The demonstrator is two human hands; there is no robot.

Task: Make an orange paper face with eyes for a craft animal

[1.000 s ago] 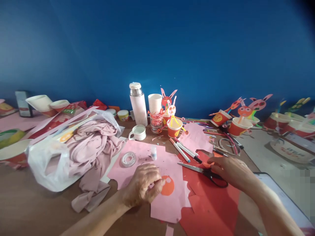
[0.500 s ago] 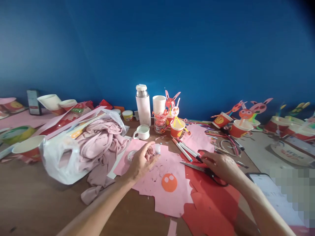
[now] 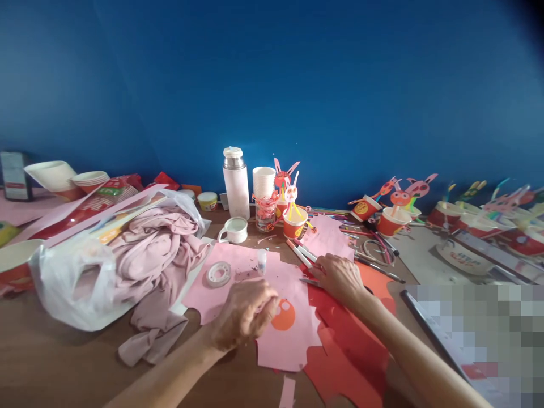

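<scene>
Pink paper sheet point(image 3: 293, 345), light, limp (edge gives best hold), under left hand point(image 3: 243, 314), fingers curled together, any pinch unclear; right hand point(image 3: 339, 277), fingers flat.

**Pink and red on my feed**

I'm reading a pink paper sheet point(image 3: 289, 345) carrying an orange circle point(image 3: 283, 315) with pale spots, beside red paper point(image 3: 340, 357), dusty-pink cloth point(image 3: 144, 255) and red-orange cups point(image 3: 294, 225), under a deep blue wall point(image 3: 272, 85).
</scene>
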